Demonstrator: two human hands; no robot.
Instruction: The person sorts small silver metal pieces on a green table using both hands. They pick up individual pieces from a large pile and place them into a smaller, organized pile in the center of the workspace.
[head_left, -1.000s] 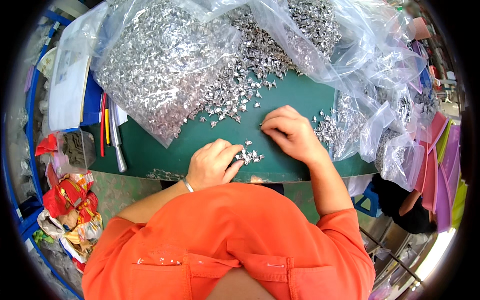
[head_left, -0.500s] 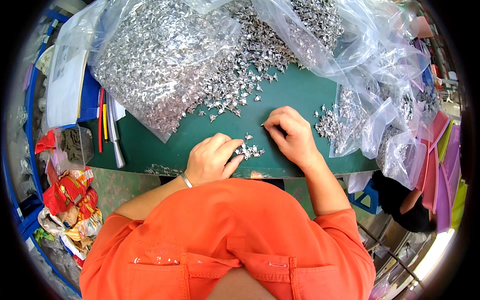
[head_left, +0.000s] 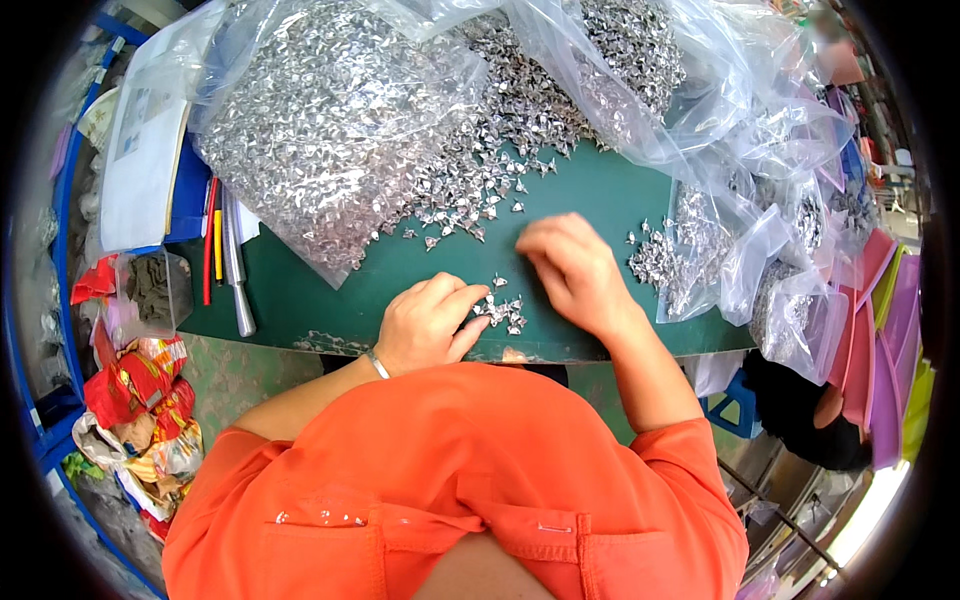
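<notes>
A small cluster of shiny, pronged metal pieces (head_left: pixel 508 314) lies on the green table (head_left: pixel 330 310) near its front edge. My left hand (head_left: pixel 428 322) rests beside it, thumb and forefinger apart, their tips at the cluster's left side. Just beyond and to the right, my right hand (head_left: pixel 580 272) is closed, its fingers curled inward over the table. What its fingertips hold, if anything, is hidden. Behind my hands, a big heap of the same metal pieces (head_left: pixel 470 195) spills from a clear plastic bag (head_left: pixel 310 140).
To the right sit a smaller pile of pieces (head_left: pixel 655 257) and more clear bags (head_left: pixel 775 235). On the left are a red pen (head_left: pixel 210 240), a yellow pen (head_left: pixel 218 245), a metal-handled tool (head_left: pixel 238 270), papers (head_left: pixel 145 180) and a plastic tub (head_left: pixel 155 290). Coloured bins (head_left: pixel 880 350) stand far right.
My right hand has shifted slightly left, its fingertips now turned from view. The pieces beside my left fingertips have been rearranged a little. The view has shifted slightly.
</notes>
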